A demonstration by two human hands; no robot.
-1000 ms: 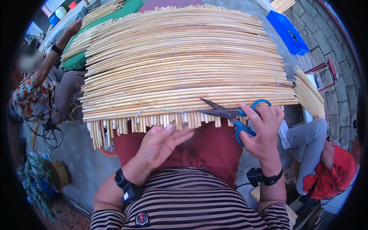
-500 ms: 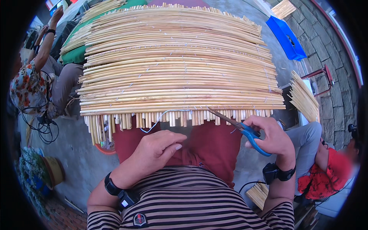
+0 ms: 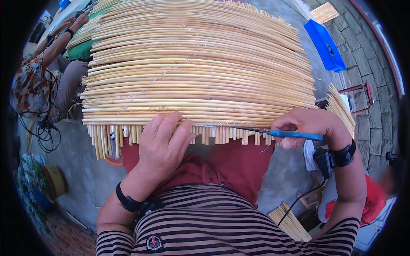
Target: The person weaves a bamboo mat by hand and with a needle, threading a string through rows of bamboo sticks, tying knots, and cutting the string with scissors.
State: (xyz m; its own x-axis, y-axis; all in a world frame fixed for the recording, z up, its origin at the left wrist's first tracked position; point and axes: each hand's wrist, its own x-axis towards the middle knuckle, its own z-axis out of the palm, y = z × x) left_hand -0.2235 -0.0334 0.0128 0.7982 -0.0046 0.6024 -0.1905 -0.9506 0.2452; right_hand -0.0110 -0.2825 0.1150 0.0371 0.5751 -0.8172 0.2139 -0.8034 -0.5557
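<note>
Mat of pale stalks (image 3: 192, 81) lies in front of the person, its stalks running side to side with stitches of white thread across them; part of its far edge is cut off by the top of the view, and whatever bears it is hidden underneath. A row of crosswise stalk ends (image 3: 220, 135) pokes out under its near edge. Left hand (image 3: 165, 138) at that edge, left of its middle, half closed, fingers bent over the last stalks; fingertips mostly out of sight, so cannot tell whether they pinch anything. Short run of pale thread (image 3: 205, 126) shows just right of this hand along the mat's edge; the rest is lost from sight. Right hand (image 3: 304, 128) at the mat's near right corner, closed round the blue handles of scissors (image 3: 294, 135). Dark blades point left along the edge, tips near the thread; seen nearly edge-on, their gap can't be made out. Right of the mat: blue bin (image 3: 324, 46) and a stalk bundle (image 3: 341, 111), the latter partly behind the right forearm. Green cloth (image 3: 80, 51) beyond the mat's left side, largely covered by stalks.
</note>
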